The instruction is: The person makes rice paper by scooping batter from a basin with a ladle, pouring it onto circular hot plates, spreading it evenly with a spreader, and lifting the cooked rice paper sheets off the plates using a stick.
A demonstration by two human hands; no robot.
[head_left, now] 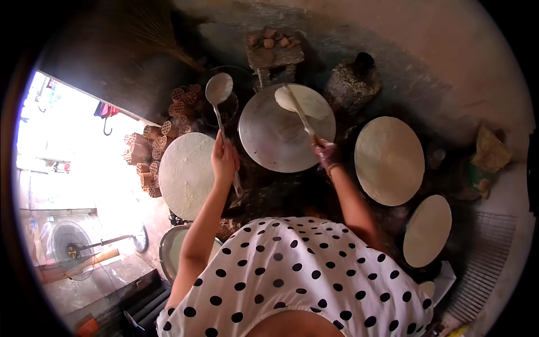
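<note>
My left hand (223,160) is closed round the handle of a metal ladle (219,88), its bowl raised left of a round grey griddle (275,140). My right hand (325,153), which looks gloved or stained dark, grips a flat wooden stick (299,112). The stick's far end reaches over the griddle's upper part, across a pale, thin sheet (315,104) that looks like batter or a crepe. Whether the stick touches the sheet I cannot tell. To the left, partly behind my left forearm, lies a large round white-topped disc (182,174).
Two more pale discs (390,161) stand on the right. A metal basin (173,255) of pale liquid sits by my left elbow. Perforated clay-coloured cylinders (150,147) are piled at left. Behind the griddle stands a small brick stand (275,58); a fan (73,250) is far left.
</note>
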